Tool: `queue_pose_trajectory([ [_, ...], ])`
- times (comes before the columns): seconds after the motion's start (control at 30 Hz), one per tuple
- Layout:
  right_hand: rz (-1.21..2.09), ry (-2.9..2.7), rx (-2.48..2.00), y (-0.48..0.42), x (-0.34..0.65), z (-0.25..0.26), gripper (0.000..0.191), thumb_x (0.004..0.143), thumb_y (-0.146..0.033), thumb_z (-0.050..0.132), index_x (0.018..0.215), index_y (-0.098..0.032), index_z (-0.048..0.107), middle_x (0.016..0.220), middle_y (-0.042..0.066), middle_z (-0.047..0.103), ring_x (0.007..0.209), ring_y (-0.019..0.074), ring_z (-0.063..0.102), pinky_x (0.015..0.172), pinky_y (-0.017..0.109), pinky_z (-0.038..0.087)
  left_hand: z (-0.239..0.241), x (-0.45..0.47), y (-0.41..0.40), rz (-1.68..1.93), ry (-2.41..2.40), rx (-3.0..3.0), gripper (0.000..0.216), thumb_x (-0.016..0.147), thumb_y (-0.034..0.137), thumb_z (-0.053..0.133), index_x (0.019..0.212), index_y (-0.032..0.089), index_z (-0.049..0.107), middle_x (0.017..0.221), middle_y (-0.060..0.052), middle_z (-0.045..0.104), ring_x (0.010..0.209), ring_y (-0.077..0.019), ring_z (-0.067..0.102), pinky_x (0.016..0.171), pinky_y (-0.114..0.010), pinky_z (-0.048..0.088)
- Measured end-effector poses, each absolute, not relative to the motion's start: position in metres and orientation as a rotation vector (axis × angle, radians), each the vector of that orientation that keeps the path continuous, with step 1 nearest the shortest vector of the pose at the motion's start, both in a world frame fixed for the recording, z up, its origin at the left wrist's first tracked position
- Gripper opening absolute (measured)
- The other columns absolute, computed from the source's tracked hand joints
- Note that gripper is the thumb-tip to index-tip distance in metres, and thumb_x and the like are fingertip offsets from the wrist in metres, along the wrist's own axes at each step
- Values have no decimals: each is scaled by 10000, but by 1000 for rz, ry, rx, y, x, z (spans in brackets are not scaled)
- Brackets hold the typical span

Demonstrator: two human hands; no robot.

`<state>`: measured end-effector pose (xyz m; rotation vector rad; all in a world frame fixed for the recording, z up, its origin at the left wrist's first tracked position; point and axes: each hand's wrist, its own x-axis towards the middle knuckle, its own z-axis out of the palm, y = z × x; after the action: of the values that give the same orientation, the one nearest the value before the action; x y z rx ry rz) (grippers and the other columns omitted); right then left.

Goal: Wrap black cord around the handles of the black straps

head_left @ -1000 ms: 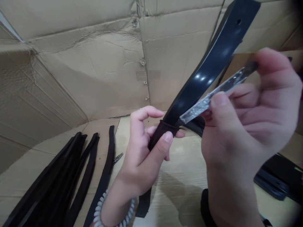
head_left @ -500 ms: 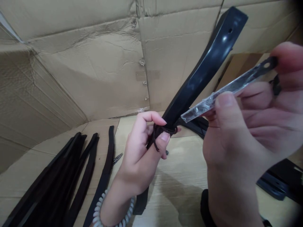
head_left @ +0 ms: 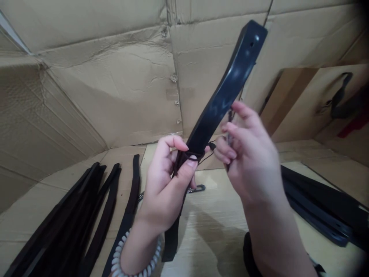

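A glossy black curved strip (head_left: 219, 102), pierced by a small hole near its upper end, slants in mid-air above a pale work surface (head_left: 207, 231), its lower part running into a dark sleeve (head_left: 180, 159). The person's left hand (head_left: 167, 184) grips the sleeve near its mouth, thumb across the front and index finger bent along the far edge, while a thin dark cord (head_left: 206, 156) trails rightward from the rim. The right hand (head_left: 248, 154) has its fingers curled around a thin flat tool (head_left: 230, 129), now seen nearly edge-on; whether a fingertip touches the strip cannot be told. Half a second earlier the tool's tip pointed at the sleeve's mouth; it has since swung away and upright, and the strip has shifted left, which appears to leave the left hand alone steadying strip and sleeve, with no tool at the rim. Beyond the left wrist and its coiled band (head_left: 117, 254), more dark strips (head_left: 66, 207) lie on the left; a tool with a looped end (head_left: 198, 188) lies partly hidden behind the left hand; black pieces (head_left: 319, 215) rest at right, and cardboard walls (head_left: 115, 84) close in the station.
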<state>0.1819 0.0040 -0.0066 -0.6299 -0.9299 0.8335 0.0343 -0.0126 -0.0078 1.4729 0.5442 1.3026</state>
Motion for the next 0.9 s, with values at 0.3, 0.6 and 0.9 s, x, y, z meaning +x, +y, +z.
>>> queue_pose_trajectory([
  [0.3,1343,-1098,-533,-9,152,-7,321,754,-343,796,972,-219,596,728,-76,502,429,-18,341,380,153,250,-5,30,-4,1455,476,1411,158,865,123,614,919,224,505,781,35,607,506,-62,591,453,-157,529],
  [0.6,1308,-962,-686,-2,141,-17,404,800,-462,722,662,-164,487,533,-83,372,460,13,291,389,150,205,-14,34,0,1534,474,1464,70,935,155,553,984,205,548,817,12,622,662,-97,672,533,-171,559],
  [0.9,1137,-980,-682,-12,136,-11,291,779,-348,755,654,-159,573,580,-59,521,501,15,423,448,118,371,-20,33,9,1765,631,1550,86,986,286,526,993,237,596,823,17,632,679,-91,659,522,-166,515],
])
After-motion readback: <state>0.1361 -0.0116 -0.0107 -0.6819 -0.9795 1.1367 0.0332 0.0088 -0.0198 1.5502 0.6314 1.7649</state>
